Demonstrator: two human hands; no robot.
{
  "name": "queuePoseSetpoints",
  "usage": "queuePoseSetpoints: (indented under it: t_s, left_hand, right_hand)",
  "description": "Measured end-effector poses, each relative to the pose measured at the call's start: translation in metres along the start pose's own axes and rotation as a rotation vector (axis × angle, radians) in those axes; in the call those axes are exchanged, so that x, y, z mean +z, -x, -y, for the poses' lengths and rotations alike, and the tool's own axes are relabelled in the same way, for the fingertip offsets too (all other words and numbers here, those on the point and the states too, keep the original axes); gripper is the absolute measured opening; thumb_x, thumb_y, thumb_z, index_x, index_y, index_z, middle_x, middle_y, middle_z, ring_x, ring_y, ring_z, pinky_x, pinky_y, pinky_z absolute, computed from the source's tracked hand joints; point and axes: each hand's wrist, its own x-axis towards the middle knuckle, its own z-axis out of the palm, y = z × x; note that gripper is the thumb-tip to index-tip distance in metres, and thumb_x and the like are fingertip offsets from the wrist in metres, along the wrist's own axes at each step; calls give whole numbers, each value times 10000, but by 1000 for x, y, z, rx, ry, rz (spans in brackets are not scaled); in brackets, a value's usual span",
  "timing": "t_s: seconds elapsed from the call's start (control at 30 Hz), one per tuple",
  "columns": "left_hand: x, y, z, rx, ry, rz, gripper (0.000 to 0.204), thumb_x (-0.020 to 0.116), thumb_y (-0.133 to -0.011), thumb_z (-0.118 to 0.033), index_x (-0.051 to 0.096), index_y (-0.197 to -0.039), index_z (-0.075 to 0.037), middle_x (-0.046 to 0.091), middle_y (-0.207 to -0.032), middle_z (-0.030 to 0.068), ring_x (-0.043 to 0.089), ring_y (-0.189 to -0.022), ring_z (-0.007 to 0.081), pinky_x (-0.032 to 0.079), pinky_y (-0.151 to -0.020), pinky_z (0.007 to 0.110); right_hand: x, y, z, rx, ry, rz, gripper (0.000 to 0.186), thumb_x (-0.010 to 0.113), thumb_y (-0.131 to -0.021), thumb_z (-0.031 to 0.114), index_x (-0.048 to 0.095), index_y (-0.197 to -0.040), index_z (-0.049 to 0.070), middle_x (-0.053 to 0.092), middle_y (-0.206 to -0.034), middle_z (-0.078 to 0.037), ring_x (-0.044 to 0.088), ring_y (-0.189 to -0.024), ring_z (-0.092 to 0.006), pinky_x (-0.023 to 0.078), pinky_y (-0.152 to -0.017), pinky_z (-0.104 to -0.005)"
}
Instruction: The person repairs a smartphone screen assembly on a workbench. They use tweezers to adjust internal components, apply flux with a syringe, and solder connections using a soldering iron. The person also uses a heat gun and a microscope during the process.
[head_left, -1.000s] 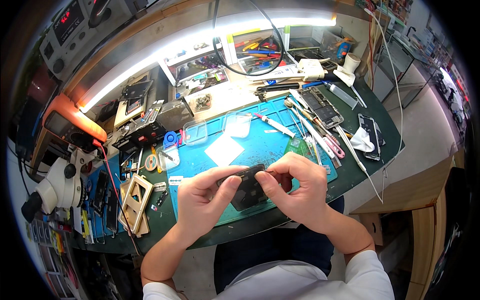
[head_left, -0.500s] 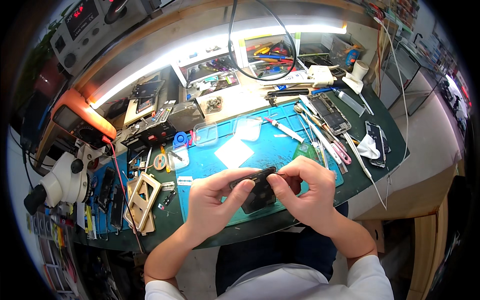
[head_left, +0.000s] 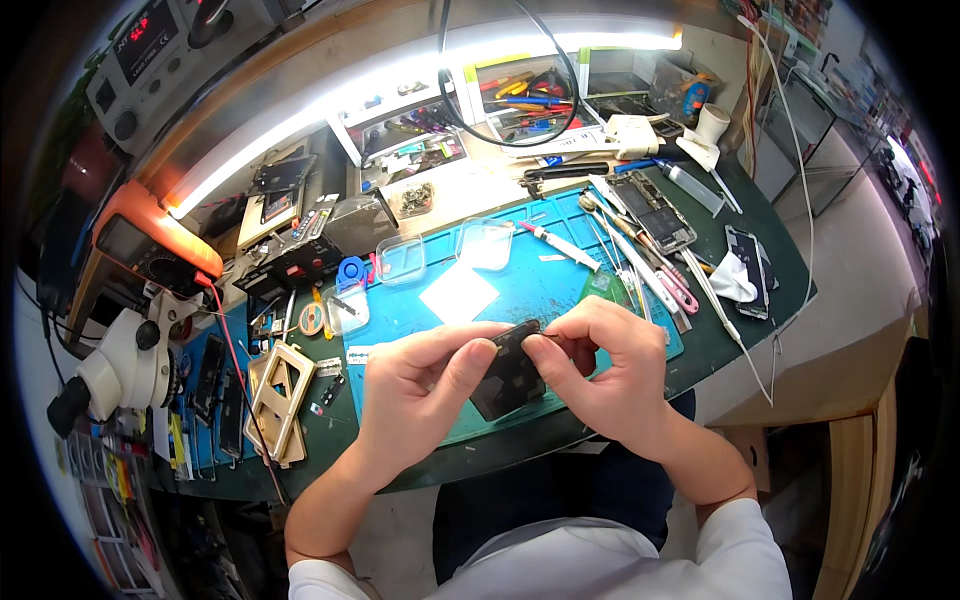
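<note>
My left hand (head_left: 410,400) grips a thin dark phone part (head_left: 505,385), tilted up over the blue mat (head_left: 390,310), its thumb on the face near the upper left. Opposite it, my right hand (head_left: 610,370) pinches the part's upper right edge, where a small thin piece sticks out that I cannot make out. A white square sheet (head_left: 458,295) lies beyond the part, with clear plastic boxes (head_left: 400,260), a syringe with a pink tip (head_left: 560,247) and a green circuit board (head_left: 598,290) around it.
An orange multimeter (head_left: 150,240) and white microscope (head_left: 120,370) stand at left, near gold frames (head_left: 275,400). Tools (head_left: 640,255), opened phones (head_left: 650,210) and white cables crowd the right. Tool compartments (head_left: 520,95) sit at the back under a strip light, with a black cable loop hanging before them.
Both hands and the dark part sit a little higher in view. The view has shifted slightly between frames; the grip looks much the same.
</note>
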Motion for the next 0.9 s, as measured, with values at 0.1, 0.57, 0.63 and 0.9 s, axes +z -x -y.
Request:
queuePoseSetpoints:
  t_s: [0.1,0.57,0.63,0.9]
  left_hand:
    - [2,0,-3,-28,-10,-22,209,671,-1027,-129,761,-1144,19,673,-805,-40,501,-677,-2,360,-556,169]
    - [2,-1,-3,-25,-33,-58,183,668,-1008,-47,758,-1142,38,711,-855,-9,546,-697,1,412,-578,157]
    - [2,-1,-3,-16,-31,-62,183,670,-1004,-38,757,-1144,42,720,-870,1,564,-712,7,432,-594,157]
    - [2,-1,-3,-12,-33,-64,180,684,-987,-17,759,-1140,41,732,-889,12,592,-740,14,462,-619,158]
  right_hand:
    - [-1,0,1,6,11,6,173,811,-886,168,700,-817,55,654,-708,-29,542,-487,-90,390,-440,-254]
    - [1,-3,1,-4,5,4,167,830,-858,128,693,-811,47,636,-695,-25,543,-523,-90,404,-474,-242]
    - [1,-3,1,-3,0,4,171,833,-858,134,694,-812,47,639,-696,-26,547,-524,-90,408,-473,-243]
    - [-1,-4,1,-4,7,9,164,839,-855,138,707,-826,46,656,-705,-28,558,-531,-85,422,-463,-239]
